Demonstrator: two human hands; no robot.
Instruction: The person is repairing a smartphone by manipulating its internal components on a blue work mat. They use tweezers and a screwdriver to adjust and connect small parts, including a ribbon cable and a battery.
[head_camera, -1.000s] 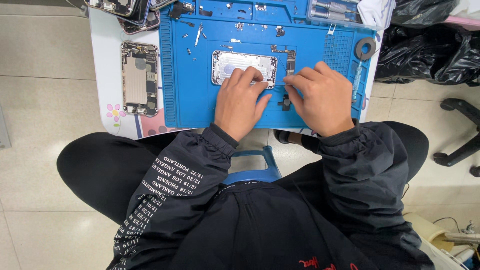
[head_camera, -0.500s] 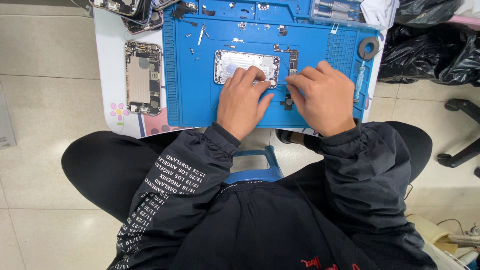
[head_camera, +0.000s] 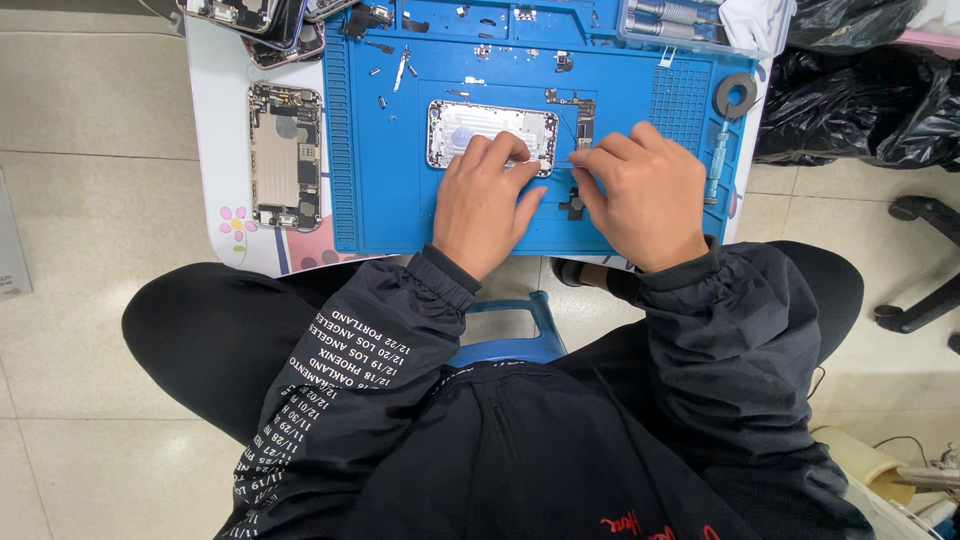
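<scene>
Scene: a seated person bends over a blue mat (head_camera: 400, 215) on a small white table (head_camera: 215, 140).
Left hand (head_camera: 487, 200): fingers curled down on the near edge of a stripped phone shell (head_camera: 480, 127), steadying it at mid-mat.
Right hand (head_camera: 640, 190): thumb and forefinger pinched on a thin tool (head_camera: 553, 164) whose tip meets the shell's right end.
Step in hand: by the look of it, fine work on a small part at that end; the next move would call for a steady shell and a light touch.
Containers: a clear case (head_camera: 690, 22) at the mat's far edge holds metal driver tools; the mat's top trays (head_camera: 500, 20) hold small parts.
Nearby: a second shell (head_camera: 285, 155) lies left of the mat, a tape roll (head_camera: 735, 94) at right.
</scene>
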